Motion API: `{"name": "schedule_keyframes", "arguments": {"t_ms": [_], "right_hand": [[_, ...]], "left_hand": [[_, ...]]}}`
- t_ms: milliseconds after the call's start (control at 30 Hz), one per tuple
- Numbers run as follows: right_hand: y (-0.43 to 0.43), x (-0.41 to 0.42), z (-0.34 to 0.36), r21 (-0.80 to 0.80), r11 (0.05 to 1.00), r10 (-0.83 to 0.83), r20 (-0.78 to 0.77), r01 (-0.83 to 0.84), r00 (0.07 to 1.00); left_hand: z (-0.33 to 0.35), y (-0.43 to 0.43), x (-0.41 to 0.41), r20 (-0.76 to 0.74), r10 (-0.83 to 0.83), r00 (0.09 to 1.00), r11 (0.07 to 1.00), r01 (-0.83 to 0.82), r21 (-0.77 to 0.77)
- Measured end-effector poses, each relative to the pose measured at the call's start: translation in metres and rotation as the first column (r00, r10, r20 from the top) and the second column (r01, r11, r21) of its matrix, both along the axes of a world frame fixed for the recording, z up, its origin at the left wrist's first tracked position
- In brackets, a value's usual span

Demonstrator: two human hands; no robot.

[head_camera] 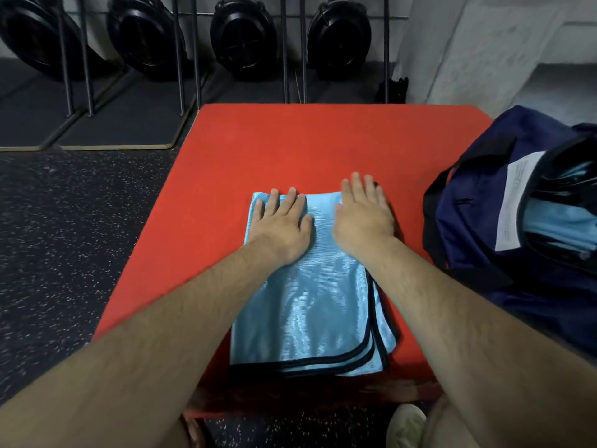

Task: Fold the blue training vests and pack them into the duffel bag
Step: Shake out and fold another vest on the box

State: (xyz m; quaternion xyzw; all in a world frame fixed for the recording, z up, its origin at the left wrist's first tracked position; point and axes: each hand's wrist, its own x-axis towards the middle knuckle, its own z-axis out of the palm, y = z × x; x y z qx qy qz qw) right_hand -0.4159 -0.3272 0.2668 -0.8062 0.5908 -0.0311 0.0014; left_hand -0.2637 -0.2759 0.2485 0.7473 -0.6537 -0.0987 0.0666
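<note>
Our forearms (pixel 161 334) lead to left hand (pixel 284 227) and right hand (pixel 365 221), fingers straight, pressing the folded, glossy, dark-trimmed vest (pixel 316 312).

Head-worn — forward, downward (close in)

Red box (pixel 290 140); folded blue vest (pixel 316 302) atop; duffel bag (pixel 478 227) at right edge

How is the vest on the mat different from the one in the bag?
The folded vest lies flat on the mat; the packed vest sits tucked in the duffel bag, mostly hidden. The left hand and right hand press the folded vest; neither touches the packed vest. Both vests are light blue.
</note>
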Motion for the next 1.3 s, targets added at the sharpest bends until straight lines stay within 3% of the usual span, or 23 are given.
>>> {"name": "schedule_keyframes", "arguments": {"t_ms": [67,133,300,400,500,600,700,967,1067,1167,1300], "right_hand": [[0.013,0.015,0.005,-0.067,0.981,0.181,-0.01,-0.181,0.983],[0.021,0.024,0.002,-0.025,0.96,0.278,0.005,-0.277,0.961],[0.007,-0.002,-0.007,0.15,0.976,0.159,0.025,-0.161,0.987],[0.005,-0.007,0.001,0.11,0.987,0.118,-0.02,-0.115,0.993],[0.021,0.001,0.005,0.011,0.979,0.203,-0.056,-0.203,0.978],[0.034,0.006,-0.002,0.055,0.962,0.27,-0.023,-0.268,0.963],[0.03,0.002,-0.007,0.119,0.969,0.218,0.006,-0.217,0.976],[0.032,0.011,-0.005,0.082,0.973,0.216,0.003,-0.216,0.976],[0.035,0.01,-0.011,0.113,0.967,0.216,0.102,-0.227,0.971],[0.034,0.007,-0.01,0.119,0.965,0.223,0.1,-0.234,0.97],[0.049,0.01,0.001,0.087,0.963,0.249,0.081,-0.256,0.965]], "left_hand": [[0.001,0.001,0.0,-0.019,-0.007,1.0,0.999,0.006,-0.042],[0.001,0.002,0.0,-0.031,-0.007,1.0,0.998,0.005,-0.059],[-0.003,0.0,0.005,-0.004,0.042,0.999,0.999,-0.042,-0.009],[-0.002,-0.004,0.009,0.007,0.071,0.997,0.997,-0.07,-0.014],[-0.001,-0.008,0.014,0.008,0.092,0.996,0.996,-0.092,0.005],[0.006,-0.007,0.009,0.003,0.083,0.997,0.996,-0.082,-0.033],[0.014,0.0,-0.002,0.057,0.091,0.994,0.992,-0.086,-0.097],[0.0,0.004,-0.007,0.018,0.133,0.991,0.991,-0.134,0.018],[0.004,0.004,-0.004,0.023,0.104,0.994,0.994,-0.103,-0.039],[0.007,0.013,-0.004,0.145,-0.008,0.989,0.983,0.035,-0.181],[0.0,0.022,-0.006,-0.01,-0.028,1.0,0.993,0.026,-0.115]]}}
